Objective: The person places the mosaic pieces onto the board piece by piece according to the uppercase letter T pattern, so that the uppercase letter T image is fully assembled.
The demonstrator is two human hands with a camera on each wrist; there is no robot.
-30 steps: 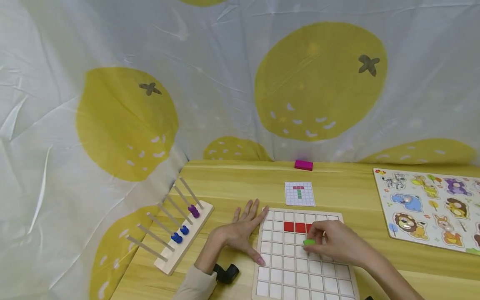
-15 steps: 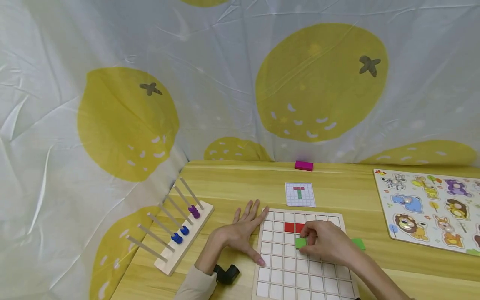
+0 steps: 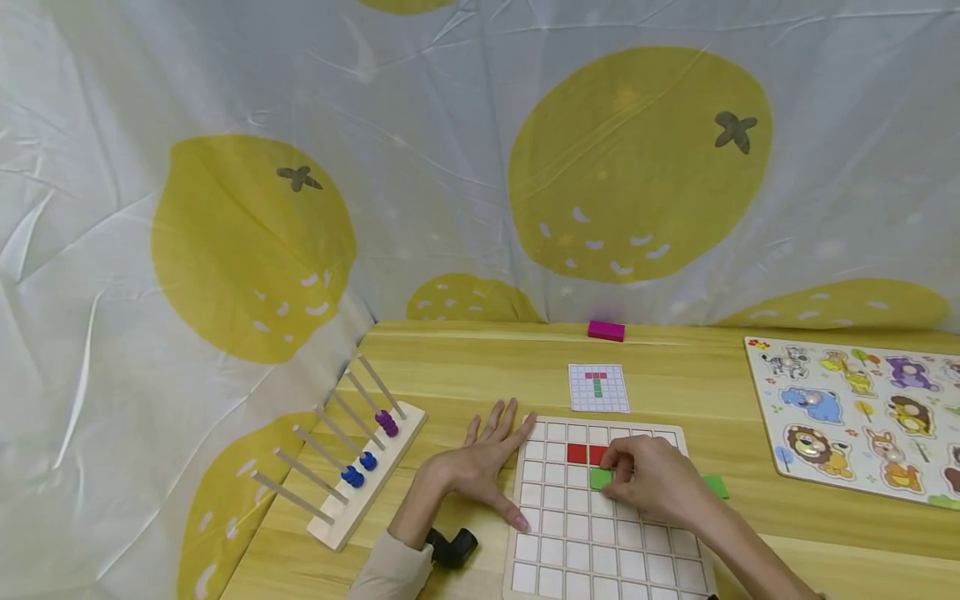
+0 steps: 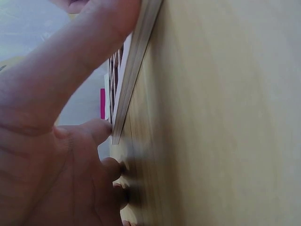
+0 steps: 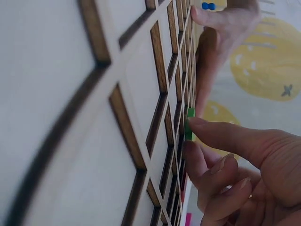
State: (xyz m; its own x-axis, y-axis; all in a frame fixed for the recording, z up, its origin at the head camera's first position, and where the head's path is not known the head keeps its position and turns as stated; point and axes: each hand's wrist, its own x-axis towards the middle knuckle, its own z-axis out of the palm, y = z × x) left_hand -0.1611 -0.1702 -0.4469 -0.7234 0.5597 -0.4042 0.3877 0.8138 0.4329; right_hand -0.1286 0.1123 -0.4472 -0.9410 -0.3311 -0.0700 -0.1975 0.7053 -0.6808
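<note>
A wooden grid board [image 3: 577, 527] lies on the table, with red square tiles [image 3: 577, 453] in its second row. My right hand [image 3: 651, 479] pinches a green square tile [image 3: 600, 479] between thumb and forefinger, in the cell below a red one. In the right wrist view, the green tile [image 5: 191, 113] is close over the grid, with the thumb tip on its edge. My left hand [image 3: 480, 475] is spread along the board's left side. Its thumb [image 4: 94, 42] and forefinger touch the board's edge.
Another green tile [image 3: 716, 487] lies just right of the board. Behind it are a pattern card [image 3: 597, 387] and a magenta block [image 3: 606, 332]. A peg stand [image 3: 322, 525] with beads stands left, an animal puzzle [image 3: 817, 404] right. A black elbow-shaped piece [image 3: 453, 550] is by the left wrist.
My right hand has moved slightly left, and the green tile has gone from tilted to nearly flat at its cell. The other green tile has come into sight. My left hand stays put.
</note>
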